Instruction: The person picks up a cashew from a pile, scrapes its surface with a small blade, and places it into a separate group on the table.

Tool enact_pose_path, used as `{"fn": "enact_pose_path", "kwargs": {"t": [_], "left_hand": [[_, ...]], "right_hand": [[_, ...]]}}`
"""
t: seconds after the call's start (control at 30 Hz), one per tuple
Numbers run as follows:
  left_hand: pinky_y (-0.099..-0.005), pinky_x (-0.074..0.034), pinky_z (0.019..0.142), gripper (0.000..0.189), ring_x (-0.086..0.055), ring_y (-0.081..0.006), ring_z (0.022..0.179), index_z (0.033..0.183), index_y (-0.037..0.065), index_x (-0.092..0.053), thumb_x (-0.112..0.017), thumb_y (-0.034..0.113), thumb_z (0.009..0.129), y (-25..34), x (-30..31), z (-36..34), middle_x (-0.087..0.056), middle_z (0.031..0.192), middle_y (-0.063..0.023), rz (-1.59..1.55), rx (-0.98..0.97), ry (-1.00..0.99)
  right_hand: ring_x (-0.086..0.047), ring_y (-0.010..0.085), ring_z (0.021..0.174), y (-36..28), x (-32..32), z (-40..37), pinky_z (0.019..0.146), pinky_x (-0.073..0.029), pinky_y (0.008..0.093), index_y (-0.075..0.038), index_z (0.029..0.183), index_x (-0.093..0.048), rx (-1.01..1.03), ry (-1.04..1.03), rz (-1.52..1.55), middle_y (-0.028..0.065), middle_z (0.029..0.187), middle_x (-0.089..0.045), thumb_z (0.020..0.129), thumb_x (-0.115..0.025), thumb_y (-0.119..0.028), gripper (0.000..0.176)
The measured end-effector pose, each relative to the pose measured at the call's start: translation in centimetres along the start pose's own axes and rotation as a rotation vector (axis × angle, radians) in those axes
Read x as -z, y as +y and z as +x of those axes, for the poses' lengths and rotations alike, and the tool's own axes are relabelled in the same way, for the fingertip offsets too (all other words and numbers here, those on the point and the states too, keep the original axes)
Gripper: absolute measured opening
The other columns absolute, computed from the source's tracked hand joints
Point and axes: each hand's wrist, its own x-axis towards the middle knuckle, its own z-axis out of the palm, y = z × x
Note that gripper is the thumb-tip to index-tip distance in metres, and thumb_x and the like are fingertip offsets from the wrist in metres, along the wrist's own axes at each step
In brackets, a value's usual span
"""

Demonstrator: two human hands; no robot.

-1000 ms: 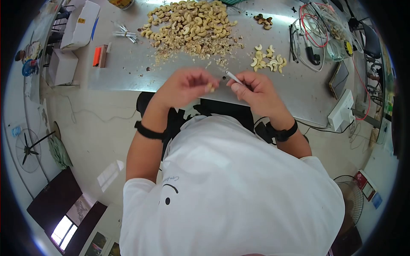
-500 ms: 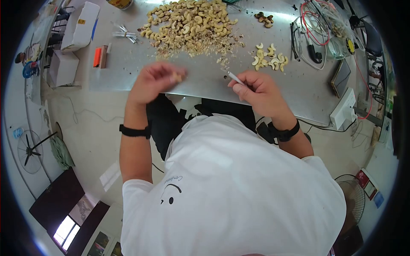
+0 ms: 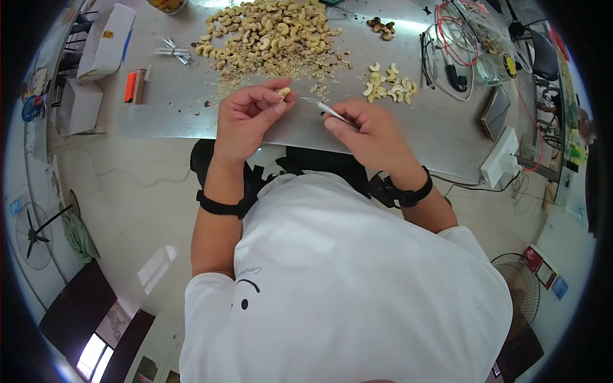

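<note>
Between the fingertips of my left hand point(image 3: 250, 116) is a pale cashew nut point(image 3: 283, 94), held just above the table's front edge. My right hand point(image 3: 370, 133) grips a slim silver craft knife point(image 3: 337, 115), its thin tip pointing left toward the cashew with a small gap between them. Beyond my hands lies a big pile of cashews point(image 3: 274, 32), with crumbs and skin flakes point(image 3: 255, 71) along its near side. A smaller group of cashews point(image 3: 391, 85) rests to the right, and a few dark brown nuts point(image 3: 382, 28) sit behind it.
On the metal table point(image 3: 172, 118) stand an orange box point(image 3: 133, 87) and a bundle of white-and-silver sticks point(image 3: 174, 51) at left. Tangled cables point(image 3: 456, 38), a phone-like device point(image 3: 495, 113) and a white power strip point(image 3: 500, 158) are at right. A white carton point(image 3: 107, 39) stands beyond the left edge.
My left hand has moved right and raised the cashew close to the knife. The knife in my right hand has turned, so its tip points more to the left. The whole view has shifted slightly.
</note>
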Motion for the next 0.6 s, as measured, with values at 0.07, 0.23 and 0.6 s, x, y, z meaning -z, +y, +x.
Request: {"fn": "enact_pose_path", "kwargs": {"t": [0.07, 0.23, 0.6], "left_hand": [[-0.0410, -0.062, 0.098, 0.017, -0.071, -0.0301, 0.113, 0.105, -0.003, -0.069, -0.064, -0.015, 0.093, -0.5, -0.3, 0.2, -0.066, 0.130, -0.0255, -0.032, -0.013, 0.015], [-0.0416, -0.061, 0.100, 0.023, -0.070, -0.0311, 0.117, 0.108, -0.003, -0.068, -0.065, -0.018, 0.091, -1.4, 0.0, 0.3, -0.066, 0.130, -0.0243, -0.012, 0.024, -0.023], [-0.0358, -0.060, 0.101, 0.033, -0.071, -0.0285, 0.117, 0.116, -0.001, -0.064, -0.068, -0.019, 0.088, -1.3, 0.4, 0.5, -0.070, 0.119, -0.0133, -0.111, 0.021, -0.032]], "right_hand": [[-0.053, 0.0122, 0.063, 0.0, -0.1, 0.1, 0.058, -0.045, 0.0316, 0.001, 0.100, -0.071, 0.001, 0.028, -0.045, 0.0056, 0.070, -0.061, 0.096, -0.071, -0.020, 0.021], [-0.055, 0.0167, 0.061, 0.1, -0.4, 0.6, 0.059, -0.046, 0.0335, 0.001, 0.098, -0.070, 0.043, 0.068, -0.117, 0.0104, 0.070, -0.063, 0.097, -0.069, -0.021, 0.022], [-0.062, 0.0351, 0.063, 0.2, -0.7, 1.5, 0.060, -0.048, 0.0396, 0.002, 0.092, -0.069, 0.101, -0.052, -0.194, 0.0196, 0.073, -0.064, 0.098, -0.065, -0.022, 0.025]]}}
